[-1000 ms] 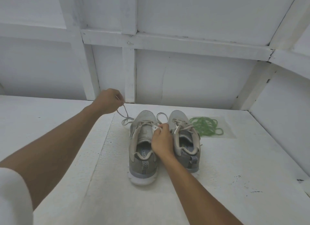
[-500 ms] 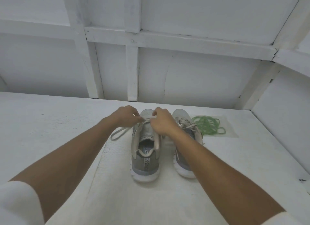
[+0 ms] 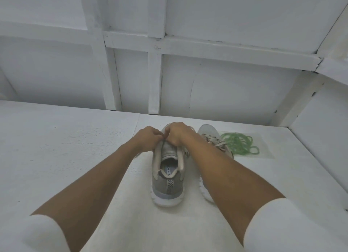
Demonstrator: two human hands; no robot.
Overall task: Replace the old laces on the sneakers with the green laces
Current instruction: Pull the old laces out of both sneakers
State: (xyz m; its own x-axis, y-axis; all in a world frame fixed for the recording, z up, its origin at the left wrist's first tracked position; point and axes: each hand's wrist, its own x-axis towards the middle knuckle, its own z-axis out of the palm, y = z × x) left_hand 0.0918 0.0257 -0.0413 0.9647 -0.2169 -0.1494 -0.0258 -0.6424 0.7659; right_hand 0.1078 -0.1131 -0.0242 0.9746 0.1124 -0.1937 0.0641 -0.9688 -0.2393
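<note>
Sneaker [image 3: 165, 169] centre-frame, toe up-frame: left hand [image 3: 148, 139] and right hand [image 3: 178, 134] apparently pinch its hidden lace. Green laces [image 3: 239, 143] mid-right, nearer right hand.

Blue letters we read as "ORY FO" on the pale insole [image 3: 169, 170] of the near grey sneaker [image 3: 166, 190], ends cut off by the collar, perhaps part of longer wording, nothing else legible to us

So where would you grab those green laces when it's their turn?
Pinch the loop sticking out at the pile's near right edge, coming from above: the green laces lie flat in a loose tangle, and the right sneaker crowds their left side.
</note>
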